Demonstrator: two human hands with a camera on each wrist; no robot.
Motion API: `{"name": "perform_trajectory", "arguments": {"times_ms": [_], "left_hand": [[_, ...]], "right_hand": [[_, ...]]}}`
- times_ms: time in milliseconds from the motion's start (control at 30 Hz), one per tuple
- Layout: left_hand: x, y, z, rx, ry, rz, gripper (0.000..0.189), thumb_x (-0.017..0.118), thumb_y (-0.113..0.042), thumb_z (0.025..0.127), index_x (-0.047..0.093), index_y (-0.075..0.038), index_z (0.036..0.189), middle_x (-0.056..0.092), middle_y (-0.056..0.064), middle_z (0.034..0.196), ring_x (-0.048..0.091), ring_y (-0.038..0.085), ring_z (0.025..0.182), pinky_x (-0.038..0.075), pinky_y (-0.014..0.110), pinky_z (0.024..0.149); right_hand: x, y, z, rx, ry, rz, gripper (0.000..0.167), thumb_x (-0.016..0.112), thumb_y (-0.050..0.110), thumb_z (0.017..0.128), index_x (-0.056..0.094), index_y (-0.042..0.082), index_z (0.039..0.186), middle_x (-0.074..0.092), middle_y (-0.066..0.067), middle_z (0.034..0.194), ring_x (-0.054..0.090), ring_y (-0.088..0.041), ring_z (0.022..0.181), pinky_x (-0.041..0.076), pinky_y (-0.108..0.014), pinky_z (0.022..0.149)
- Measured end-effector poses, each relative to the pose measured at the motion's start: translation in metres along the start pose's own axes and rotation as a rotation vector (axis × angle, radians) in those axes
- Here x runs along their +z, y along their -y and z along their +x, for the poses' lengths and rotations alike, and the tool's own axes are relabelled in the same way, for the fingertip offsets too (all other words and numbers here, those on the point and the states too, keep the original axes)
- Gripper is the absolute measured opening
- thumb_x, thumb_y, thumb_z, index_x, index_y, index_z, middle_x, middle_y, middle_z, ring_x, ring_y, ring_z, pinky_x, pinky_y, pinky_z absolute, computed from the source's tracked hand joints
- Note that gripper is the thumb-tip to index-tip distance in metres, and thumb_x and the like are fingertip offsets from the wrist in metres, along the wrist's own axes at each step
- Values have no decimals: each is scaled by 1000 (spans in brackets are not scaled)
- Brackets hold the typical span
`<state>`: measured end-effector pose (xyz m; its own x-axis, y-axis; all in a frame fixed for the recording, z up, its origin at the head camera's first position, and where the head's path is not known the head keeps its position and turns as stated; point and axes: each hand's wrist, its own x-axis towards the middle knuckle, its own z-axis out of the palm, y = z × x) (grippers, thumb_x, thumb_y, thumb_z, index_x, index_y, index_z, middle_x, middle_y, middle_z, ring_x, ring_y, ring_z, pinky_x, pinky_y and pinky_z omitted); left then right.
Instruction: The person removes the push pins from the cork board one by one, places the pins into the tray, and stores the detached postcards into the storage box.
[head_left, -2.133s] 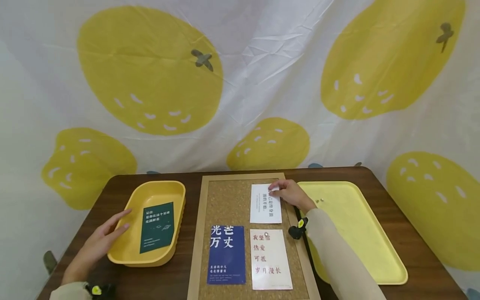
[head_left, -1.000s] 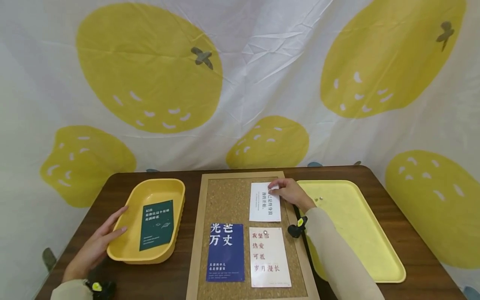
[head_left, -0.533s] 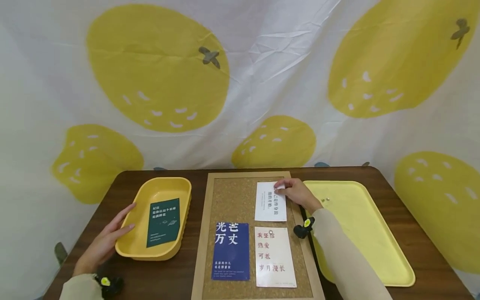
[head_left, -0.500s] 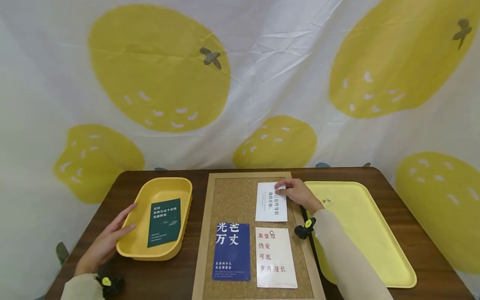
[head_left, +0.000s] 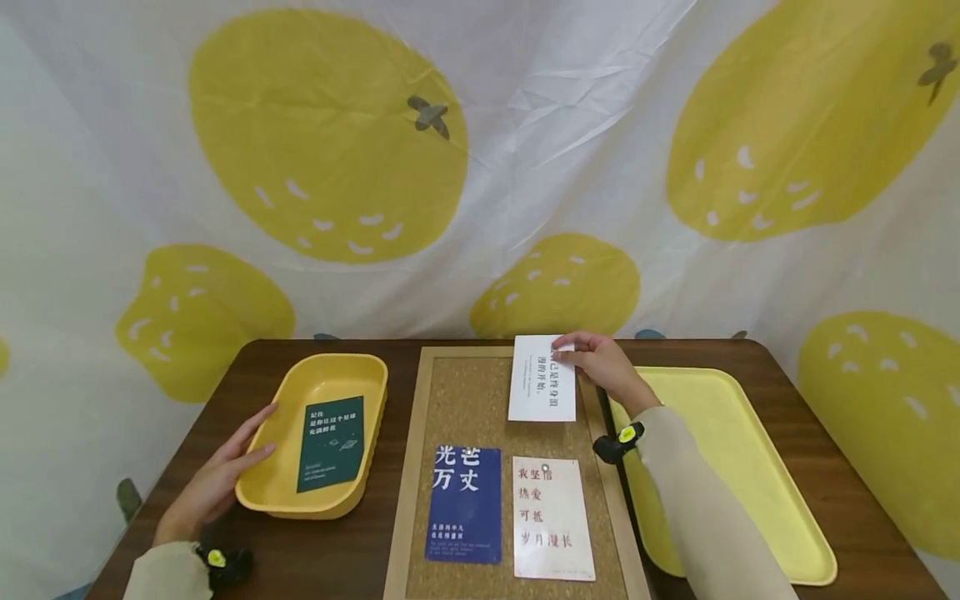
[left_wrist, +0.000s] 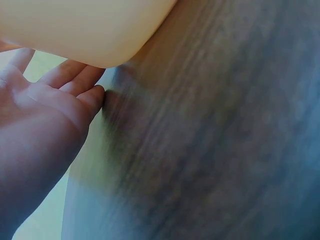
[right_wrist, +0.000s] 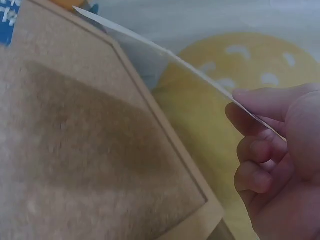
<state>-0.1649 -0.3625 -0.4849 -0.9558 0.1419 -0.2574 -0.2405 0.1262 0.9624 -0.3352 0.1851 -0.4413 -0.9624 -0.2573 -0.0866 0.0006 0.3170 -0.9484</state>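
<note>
A white card [head_left: 532,383] with dark print is pinched between the thumb and fingers of my right hand [head_left: 603,362]. It is raised over the far right of a framed corkboard [head_left: 461,396]; the right wrist view shows the card [right_wrist: 170,55] edge-on, apart from the cork, with a shadow below. My left hand [head_left: 213,479] rests at the left side of a yellow basin [head_left: 266,508], fingers loosely extended along its wall. A dark green card [head_left: 330,446] lies in the basin. On the board's nearer part are a blue card [head_left: 463,508] and a cream card [head_left: 553,525], each with a pin near its top.
A flat yellow tray [head_left: 720,458] lies to the right of the board, partly under my right forearm. Everything stands on a dark wooden table [head_left: 397,417]. A white curtain with yellow fruit print [head_left: 330,133] hangs behind the far edge.
My right hand has lifted the white card off the corkboard, up toward the far edge. My left hand stays at the basin. The head view has shifted slightly.
</note>
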Motion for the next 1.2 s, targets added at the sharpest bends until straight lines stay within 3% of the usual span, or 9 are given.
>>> {"name": "perform_trajectory", "arguments": {"times_ms": [133, 300, 633, 833, 1033, 1200], "left_hand": [[-1, 3, 2, 7, -1, -3, 69, 50, -23, 105, 10, -27, 161, 3, 18, 163, 58, 15, 113, 55, 31, 90], [-2, 3, 3, 9, -14, 14, 69, 51, -23, 104, 11, -28, 161, 0, 17, 164, 56, 18, 115, 55, 31, 90], [-1, 5, 3, 20, 5, 1, 68, 49, -22, 105, 10, -27, 161, 1, 17, 164, 56, 12, 115, 54, 29, 90], [3, 4, 5, 43, 1, 13, 67, 48, -22, 105, 10, -26, 161, 2, 18, 164, 56, 6, 114, 54, 26, 90], [7, 3, 6, 35, 1, 14, 69, 48, -24, 105, 8, -25, 161, -1, 18, 164, 52, 12, 119, 53, 26, 91], [8, 4, 8, 41, -6, 15, 68, 49, -24, 105, 10, -26, 161, -3, 16, 165, 52, 10, 117, 53, 26, 91]], "right_hand": [[8, 10, 1, 10, 0, 1, 26, 72, 24, 91, 70, 9, 113, 45, 8, 59, 35, -9, 51, 33, -26, 51], [22, 24, 7, -36, 38, 40, 26, 72, 21, 91, 69, 8, 113, 42, 6, 60, 32, -10, 50, 29, -24, 49], [54, 42, 13, -64, 90, 85, 25, 73, 14, 89, 70, 5, 112, 64, 3, 75, 41, -11, 54, 29, -21, 47], [69, 60, 13, -87, 120, 70, 22, 73, 17, 90, 71, 8, 111, 63, 3, 77, 42, -13, 58, 31, -20, 49], [84, 70, 14, -105, 135, 55, 20, 73, 17, 90, 71, 9, 109, 66, 1, 80, 46, -13, 59, 31, -21, 48], [98, 78, 17, -129, 139, 74, 19, 73, 15, 90, 72, 8, 108, 65, 2, 77, 43, -10, 55, 30, -20, 46]]}}
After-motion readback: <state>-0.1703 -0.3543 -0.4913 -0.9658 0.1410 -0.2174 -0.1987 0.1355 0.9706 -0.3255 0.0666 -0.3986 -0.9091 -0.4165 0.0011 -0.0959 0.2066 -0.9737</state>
